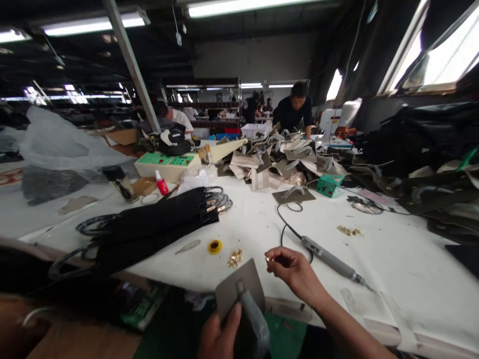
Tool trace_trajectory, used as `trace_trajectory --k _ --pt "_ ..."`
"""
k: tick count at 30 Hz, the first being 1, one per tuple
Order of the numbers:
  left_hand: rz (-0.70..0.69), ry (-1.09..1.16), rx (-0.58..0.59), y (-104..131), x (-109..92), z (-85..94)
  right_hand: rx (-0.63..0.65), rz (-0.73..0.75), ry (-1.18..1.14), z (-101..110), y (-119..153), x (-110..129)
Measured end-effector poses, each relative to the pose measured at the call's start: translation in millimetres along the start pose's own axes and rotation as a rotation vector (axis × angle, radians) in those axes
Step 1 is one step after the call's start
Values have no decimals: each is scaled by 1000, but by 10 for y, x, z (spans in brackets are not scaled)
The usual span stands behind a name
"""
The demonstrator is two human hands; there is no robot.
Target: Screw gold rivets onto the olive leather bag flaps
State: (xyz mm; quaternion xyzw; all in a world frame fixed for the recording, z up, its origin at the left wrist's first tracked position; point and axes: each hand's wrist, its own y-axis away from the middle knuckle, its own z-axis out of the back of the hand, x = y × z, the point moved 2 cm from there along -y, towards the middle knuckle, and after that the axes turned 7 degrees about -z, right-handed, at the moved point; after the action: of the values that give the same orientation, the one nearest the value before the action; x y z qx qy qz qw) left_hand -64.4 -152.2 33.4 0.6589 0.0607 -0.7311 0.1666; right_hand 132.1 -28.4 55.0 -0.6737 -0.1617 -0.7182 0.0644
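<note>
My left hand (220, 331) grips a grey-brown flat panel (239, 286) by its lower part, thumb on the front face. From that panel hangs a strap or handle (254, 314) in a cloudy plastic wrap. Just right of it, my right hand (292, 269) pinches a small gold metal piece (267, 259) between thumb and fingertips. A little pile of gold metal pieces (235, 258) lies on the white table near both hands. Beside the pile sits a yellow ring-shaped roll (214, 247) with a dark centre. A grey electric screwdriver (331, 259) rests right of my right hand, its cord trailing behind.
Black bag pieces with wrapped handles (149, 224) cover the table's left side. Behind them stand a red bottle (161, 183) and a machine with green panels (168, 162). Olive panels (277, 159) are heaped at the back, near a green box (330, 185). A co-worker (294, 109) leans beyond.
</note>
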Motion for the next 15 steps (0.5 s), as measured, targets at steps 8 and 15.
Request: trace_trajectory --k 8,15 --pt "-127 41 59 55 -249 -316 7 279 245 -89 457 303" --pt "-251 -68 86 151 -323 -483 -104 254 223 -44 565 281"
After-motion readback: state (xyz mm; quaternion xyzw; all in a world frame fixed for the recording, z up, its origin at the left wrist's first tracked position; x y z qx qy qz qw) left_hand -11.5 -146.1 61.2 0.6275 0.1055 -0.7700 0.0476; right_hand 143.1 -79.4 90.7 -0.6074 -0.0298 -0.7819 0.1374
